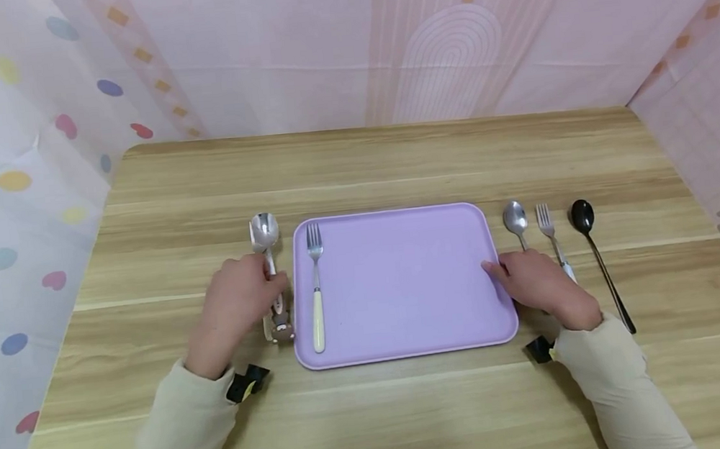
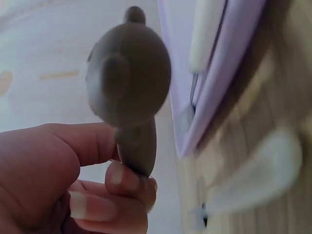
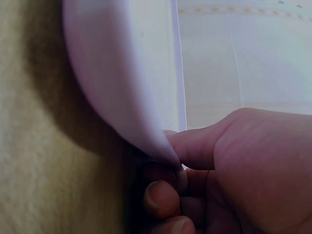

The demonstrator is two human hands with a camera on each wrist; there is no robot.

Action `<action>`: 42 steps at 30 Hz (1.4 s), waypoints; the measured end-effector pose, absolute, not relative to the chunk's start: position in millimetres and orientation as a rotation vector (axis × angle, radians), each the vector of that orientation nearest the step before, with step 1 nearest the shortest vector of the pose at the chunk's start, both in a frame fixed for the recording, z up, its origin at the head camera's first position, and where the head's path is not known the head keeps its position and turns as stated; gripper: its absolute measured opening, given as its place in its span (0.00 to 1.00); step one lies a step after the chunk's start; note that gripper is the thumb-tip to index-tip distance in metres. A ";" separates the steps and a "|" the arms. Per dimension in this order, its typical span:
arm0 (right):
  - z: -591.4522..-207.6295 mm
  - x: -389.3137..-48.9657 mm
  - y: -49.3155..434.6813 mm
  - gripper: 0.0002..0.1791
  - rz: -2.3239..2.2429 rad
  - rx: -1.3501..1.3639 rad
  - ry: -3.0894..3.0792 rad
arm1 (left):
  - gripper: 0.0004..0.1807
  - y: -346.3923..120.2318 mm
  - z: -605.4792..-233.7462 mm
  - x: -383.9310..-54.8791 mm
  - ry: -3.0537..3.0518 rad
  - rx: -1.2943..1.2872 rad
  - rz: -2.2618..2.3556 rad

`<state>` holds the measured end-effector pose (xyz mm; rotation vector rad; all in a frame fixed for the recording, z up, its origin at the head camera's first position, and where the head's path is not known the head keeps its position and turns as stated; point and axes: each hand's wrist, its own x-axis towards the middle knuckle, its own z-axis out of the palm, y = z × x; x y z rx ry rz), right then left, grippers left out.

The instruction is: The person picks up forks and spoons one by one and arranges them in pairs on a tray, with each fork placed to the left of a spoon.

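My left hand [image 1: 234, 302] pinches a spoon [image 1: 265, 231] just outside the tray's left side. The spoon's handle ends in a brown animal-head figure [image 2: 129, 78], large in the left wrist view, with thumb and fingers below it. Partly hidden beneath the spoon is a utensil with a cream handle [image 2: 258, 175], lying on the table. My right hand [image 1: 537, 280] grips the right rim of the lilac tray [image 1: 405, 285], thumb on top and fingers curled below the edge [image 3: 151, 131]. Inside the tray, along its left side, lies a fork [image 1: 317, 308] with a cream handle, tines pointing away.
Right of the tray lie a metal spoon [image 1: 515, 218], a fork [image 1: 545, 220] with a pale handle and a long black spoon [image 1: 583, 216]; the right hand overlaps the first two. Patterned cloth [image 1: 292, 57] hangs behind the wooden table [image 1: 380, 165] and at both sides.
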<state>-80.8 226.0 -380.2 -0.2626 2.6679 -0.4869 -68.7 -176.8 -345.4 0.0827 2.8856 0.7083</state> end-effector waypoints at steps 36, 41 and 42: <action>-381.1 -81.8 224.0 0.21 -0.478 -0.267 2.669 | 0.17 -89.4 -360.0 -80.7 2.772 0.132 0.564; -380.6 -82.8 223.5 0.21 -0.468 -0.257 2.667 | 0.18 -88.2 -360.4 -82.8 2.765 0.137 0.550; -380.5 -83.1 223.5 0.21 -0.468 -0.257 2.665 | 0.18 -87.9 -360.4 -83.3 2.765 0.138 0.549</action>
